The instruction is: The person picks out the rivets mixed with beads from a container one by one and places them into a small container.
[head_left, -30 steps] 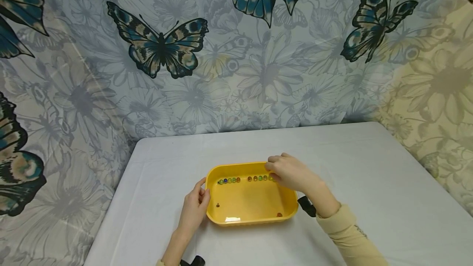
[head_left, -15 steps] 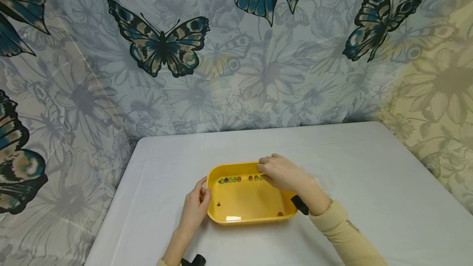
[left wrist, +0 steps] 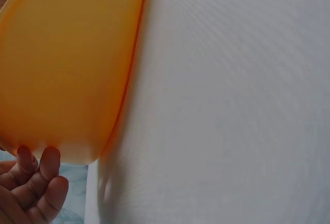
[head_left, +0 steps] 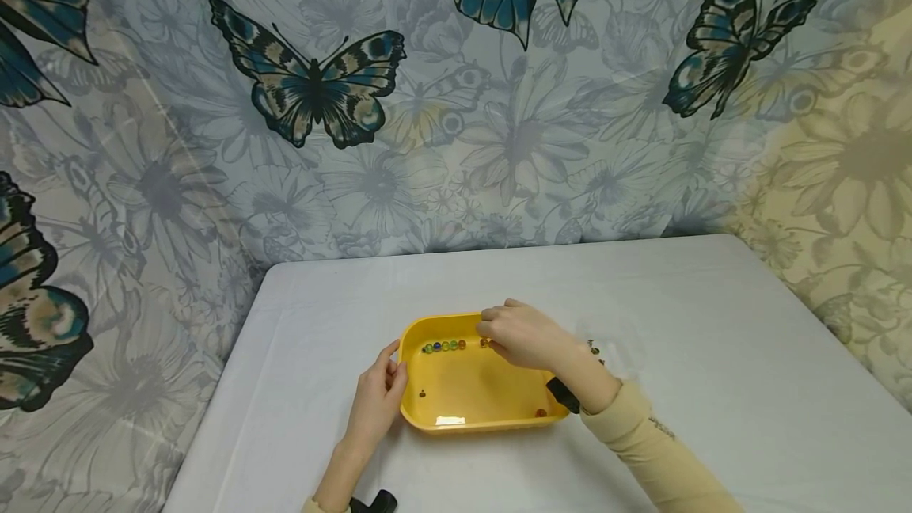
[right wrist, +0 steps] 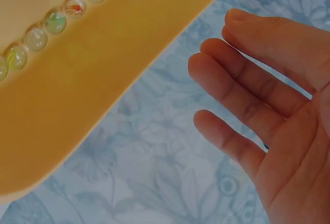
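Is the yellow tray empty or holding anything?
Not empty: a row of marbles lies along the far wall of the yellow tray, and two lie loose near the front.

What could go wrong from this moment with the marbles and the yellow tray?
The right hand sweeps along the row of marbles at the far wall of the yellow tray; a quick push might scatter them or pop one over the rim. The left hand only rests on the tray's edge, so the tray may slide.
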The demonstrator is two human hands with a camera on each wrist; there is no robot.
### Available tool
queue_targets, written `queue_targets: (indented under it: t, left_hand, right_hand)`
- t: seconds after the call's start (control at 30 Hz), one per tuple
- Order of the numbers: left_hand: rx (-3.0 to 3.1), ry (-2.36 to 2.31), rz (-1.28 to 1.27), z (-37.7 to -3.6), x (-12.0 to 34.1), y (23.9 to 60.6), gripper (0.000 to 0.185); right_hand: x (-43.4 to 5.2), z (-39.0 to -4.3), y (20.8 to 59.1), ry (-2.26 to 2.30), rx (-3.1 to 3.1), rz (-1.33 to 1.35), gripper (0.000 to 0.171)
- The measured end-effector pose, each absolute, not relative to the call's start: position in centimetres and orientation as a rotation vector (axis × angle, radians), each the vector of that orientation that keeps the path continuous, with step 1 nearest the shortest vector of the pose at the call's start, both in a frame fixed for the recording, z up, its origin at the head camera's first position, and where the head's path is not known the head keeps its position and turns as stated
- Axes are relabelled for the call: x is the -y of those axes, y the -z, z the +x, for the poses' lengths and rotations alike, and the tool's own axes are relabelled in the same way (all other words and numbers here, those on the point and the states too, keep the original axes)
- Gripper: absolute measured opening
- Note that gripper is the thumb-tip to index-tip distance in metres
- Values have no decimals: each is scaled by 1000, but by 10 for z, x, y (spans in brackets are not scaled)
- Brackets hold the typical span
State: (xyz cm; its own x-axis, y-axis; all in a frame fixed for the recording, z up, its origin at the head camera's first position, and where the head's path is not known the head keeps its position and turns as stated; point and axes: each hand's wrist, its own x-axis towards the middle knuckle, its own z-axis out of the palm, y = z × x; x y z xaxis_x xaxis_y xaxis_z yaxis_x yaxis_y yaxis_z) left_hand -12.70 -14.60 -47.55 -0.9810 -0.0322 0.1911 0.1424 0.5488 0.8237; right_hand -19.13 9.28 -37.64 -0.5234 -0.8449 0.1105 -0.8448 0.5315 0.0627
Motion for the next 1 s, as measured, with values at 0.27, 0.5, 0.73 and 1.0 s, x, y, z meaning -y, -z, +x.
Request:
queue_targets:
  t: [0.27, 0.5, 0.73, 1.0]
  left_hand:
    - [2599, 1402, -93, -127, 147, 477, 38]
    - [2596, 1414, -98, -127, 147, 476, 38]
    - [2604, 1413, -94, -127, 147, 475, 38]
    - [2610, 1425, -95, -128, 147, 475, 38]
  right_hand:
    - [-80, -193, 381, 5, 2622, 1533, 7]
    - [-68, -194, 388, -10, 2606, 1595, 8]
    - [-58, -191, 390, 48, 2634, 1626, 7]
    - [-51, -192, 394, 89, 2618, 1653, 7]
